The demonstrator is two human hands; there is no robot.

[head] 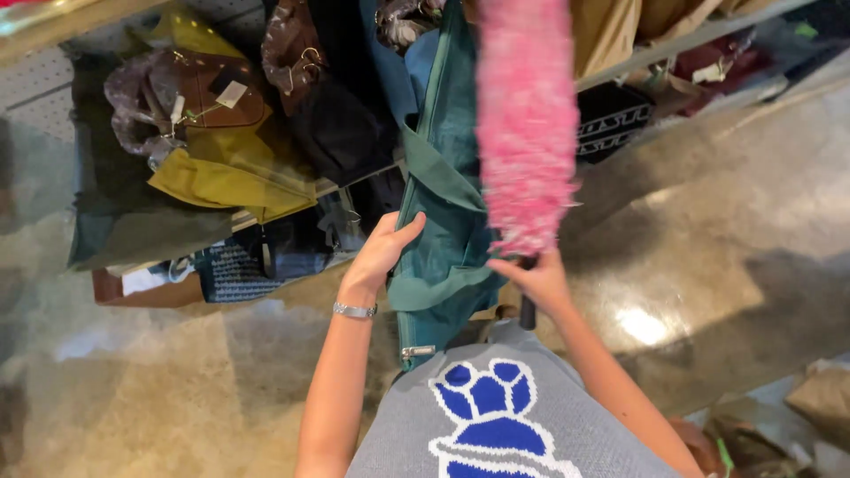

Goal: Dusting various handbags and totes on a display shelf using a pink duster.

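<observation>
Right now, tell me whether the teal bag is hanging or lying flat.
Hanging. The teal bag droops down from the shelf edge, its strap looping below; the left hand grips its side while the right hand holds a pink duster.

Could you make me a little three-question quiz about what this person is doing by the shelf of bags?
1. True or false: the right hand holds the pink feather duster by its dark handle.
2. What is the left hand gripping? A) the brown handbag B) the teal fabric bag C) the yellow bag
3. Fill in: on the left wrist sits a silver ____.

Key:
1. True. The fingers close around the handle just below the pink fluff.
2. B. The hand grasps the teal bag's edge, while the brown handbag and the yellow bag lie untouched on the shelf.
3. Bracelet.
</observation>
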